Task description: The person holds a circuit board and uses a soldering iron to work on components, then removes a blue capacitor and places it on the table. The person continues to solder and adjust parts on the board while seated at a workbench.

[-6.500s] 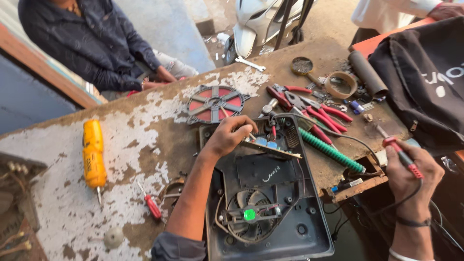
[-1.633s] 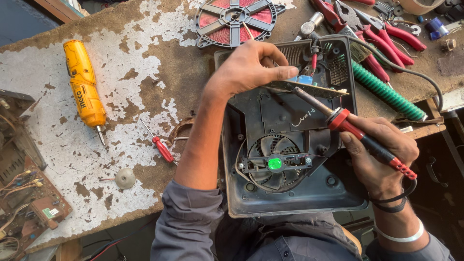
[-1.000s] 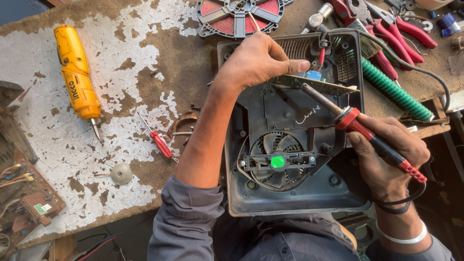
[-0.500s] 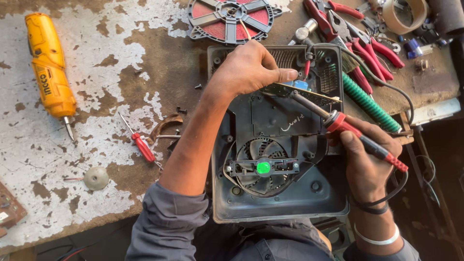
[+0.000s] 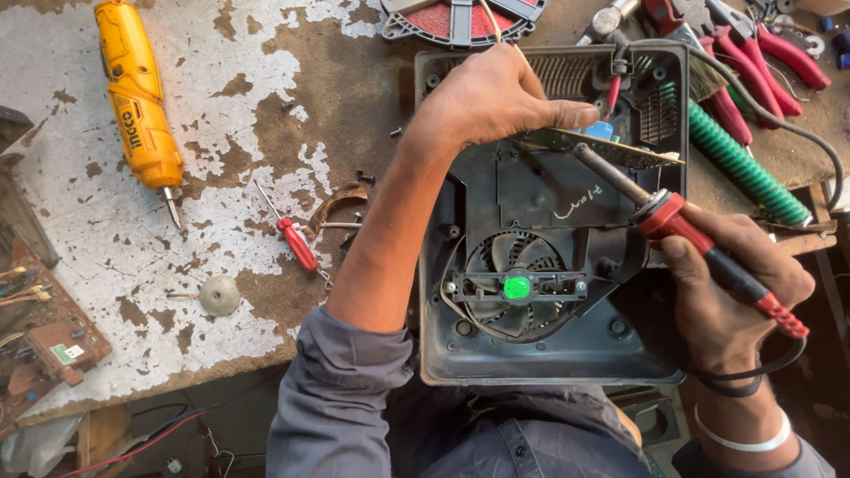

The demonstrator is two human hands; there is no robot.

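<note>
An opened black appliance housing (image 5: 496,358) lies on the worn bench in front of me, with a round fan (image 5: 518,285) bearing a green centre inside it. My left hand (image 5: 491,97) grips the edge of a circuit board (image 5: 611,150) tilted up over the housing's upper part. My right hand (image 5: 726,283) holds a red-handled soldering iron (image 5: 699,243), its metal tip touching the underside edge of that board.
A yellow power screwdriver (image 5: 137,97) and a small red screwdriver (image 5: 288,232) lie on the bench to the left. A red coil disc (image 5: 460,16) sits behind the housing. Red pliers (image 5: 761,44) and a green-handled tool (image 5: 739,164) lie right. A brown circuit board (image 5: 44,332) sits far left.
My view has shifted closer and left over the housing. Both hands keep their grips; the soldering iron's tip stays at the board's edge.
</note>
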